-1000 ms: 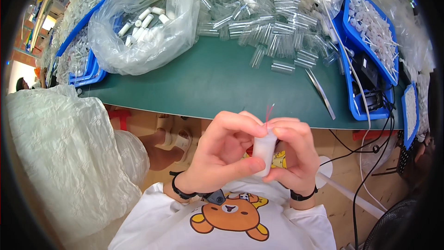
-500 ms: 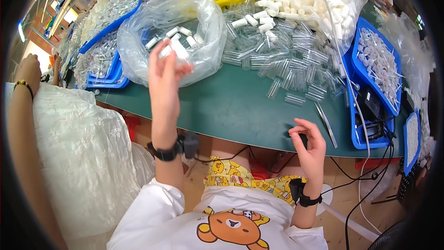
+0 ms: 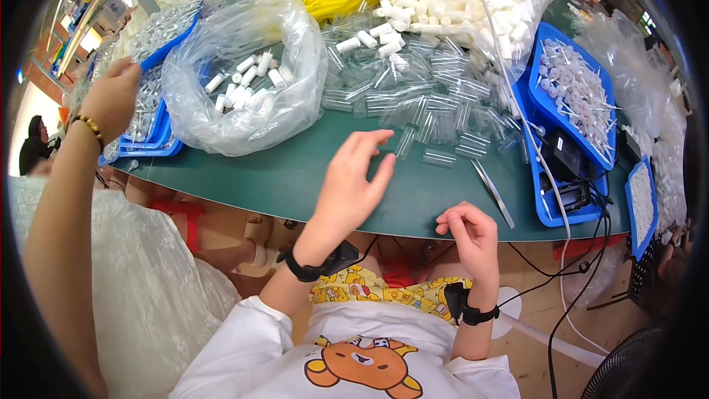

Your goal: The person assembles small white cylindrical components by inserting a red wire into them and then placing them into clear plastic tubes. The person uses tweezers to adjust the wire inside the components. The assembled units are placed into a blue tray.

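Observation:
Over the near edge of the clear plastic tubes (image 3: pixel 421 94) reaches my left hand (image 3: pixel 354 181), its thumb and fingers apart and nothing held. One clear tube (image 3: pixel 405 143) lies just beyond its fingertips. Lower and further right, at the table's front edge, is my right hand (image 3: pixel 473 236). Its fingers are curled in with the thumb against them; what they hold, if anything, is hidden. Metal tweezers (image 3: pixel 493 193) lie on the green table (image 3: pixel 295 177) near this hand. To the left, an open clear plastic bag (image 3: pixel 244 133) contains short white cylinders (image 3: pixel 247 77).
White cylinders (image 3: pixel 443 0) spill from a large bag at the back, beside a yellow bag (image 3: pixel 336 0). Blue trays (image 3: pixel 533 89) of white-stemmed parts and black devices stand right, crossed by a cable (image 3: pixel 509 81). A co-worker's arm (image 3: pixel 66 170) reaches in at left.
My left hand has moved from over the clear plastic bag, right and toward me, to the tubes. My right hand's fingers have curled closer together. The co-worker's hand has moved toward the left blue trays.

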### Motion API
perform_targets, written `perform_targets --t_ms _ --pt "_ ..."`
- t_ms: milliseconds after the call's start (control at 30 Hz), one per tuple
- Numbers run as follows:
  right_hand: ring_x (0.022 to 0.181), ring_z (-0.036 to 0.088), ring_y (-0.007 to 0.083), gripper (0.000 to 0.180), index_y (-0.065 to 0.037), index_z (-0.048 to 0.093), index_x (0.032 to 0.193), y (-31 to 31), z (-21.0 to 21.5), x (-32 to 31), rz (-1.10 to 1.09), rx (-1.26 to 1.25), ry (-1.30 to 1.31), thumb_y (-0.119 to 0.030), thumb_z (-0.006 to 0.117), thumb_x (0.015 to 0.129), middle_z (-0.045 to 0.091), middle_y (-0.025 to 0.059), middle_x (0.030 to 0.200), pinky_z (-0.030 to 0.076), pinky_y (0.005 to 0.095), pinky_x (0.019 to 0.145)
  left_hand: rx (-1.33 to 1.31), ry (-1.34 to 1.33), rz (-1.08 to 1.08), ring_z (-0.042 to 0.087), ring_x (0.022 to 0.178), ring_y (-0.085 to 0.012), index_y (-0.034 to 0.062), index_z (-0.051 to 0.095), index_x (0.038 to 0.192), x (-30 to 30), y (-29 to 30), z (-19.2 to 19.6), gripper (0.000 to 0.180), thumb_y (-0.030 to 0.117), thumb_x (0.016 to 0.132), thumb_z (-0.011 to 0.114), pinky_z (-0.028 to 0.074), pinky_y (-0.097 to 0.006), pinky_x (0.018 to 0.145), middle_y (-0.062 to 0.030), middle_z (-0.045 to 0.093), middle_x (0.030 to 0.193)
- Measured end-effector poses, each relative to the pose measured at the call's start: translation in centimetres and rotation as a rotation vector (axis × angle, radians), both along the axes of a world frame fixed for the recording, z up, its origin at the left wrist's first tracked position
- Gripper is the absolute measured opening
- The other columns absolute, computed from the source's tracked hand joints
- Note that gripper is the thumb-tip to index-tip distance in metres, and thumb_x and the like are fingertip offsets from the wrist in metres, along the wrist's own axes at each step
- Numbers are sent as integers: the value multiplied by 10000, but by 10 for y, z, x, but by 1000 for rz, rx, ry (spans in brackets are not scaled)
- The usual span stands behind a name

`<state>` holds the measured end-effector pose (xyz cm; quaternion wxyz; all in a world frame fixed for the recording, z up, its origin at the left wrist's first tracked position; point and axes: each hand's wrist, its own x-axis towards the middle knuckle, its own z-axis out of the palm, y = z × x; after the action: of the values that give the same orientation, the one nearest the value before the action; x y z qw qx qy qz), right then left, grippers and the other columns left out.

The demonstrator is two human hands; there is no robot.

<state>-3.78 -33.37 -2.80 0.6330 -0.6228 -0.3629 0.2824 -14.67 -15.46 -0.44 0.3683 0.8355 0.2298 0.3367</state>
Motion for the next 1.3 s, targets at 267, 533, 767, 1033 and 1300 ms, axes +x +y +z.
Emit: perform_targets --t_ms 267,533,767,1033,1300 --pt "648 585 127 119 41 578 788 5 -3 0 -34 -17 -95 -27 508 857 598 77 733 461 240 602 280 212 -26 460 940 -266 159 453 1265 18 -19 -16 513 157 780 620 381 -373 854 -147 422 1169" --pt "659 596 186 125 40 582 832 51 80 14 7 -84 -495 -79 545 827 597 125 719 453 279 592 303 206 -23 459 943 -267 167 459 1253 13 -19 -18 479 174 796 602 377 -376 848 -157 416 1179" --pt "745 594 320 160 23 596 825 158 97 74 -5 -254 -1033 -120 551 771 616 177 782 456 364 668 286 189 -39 457 944 -267 147 478 1221 15 -18 -19 442 174 797 598 379 -381 850 -164 419 1162" --pt "879 604 325 213 -31 617 885 289 41 141 28 -545 -1248 -147 552 720 626 174 940 482 419 739 244 132 -36 463 932 -263 102 474 1209 13 -16 -19 435 163 795 591 378 -377 849 -165 423 1144" --pt "850 597 324 159 -50 609 886 288 48 137 14 -557 -1335 -85 535 751 624 149 873 464 431 729 220 111 -22 469 924 -269 50 455 1203 10 -13 -22 452 160 789 597 380 -372 843 -168 434 1122"
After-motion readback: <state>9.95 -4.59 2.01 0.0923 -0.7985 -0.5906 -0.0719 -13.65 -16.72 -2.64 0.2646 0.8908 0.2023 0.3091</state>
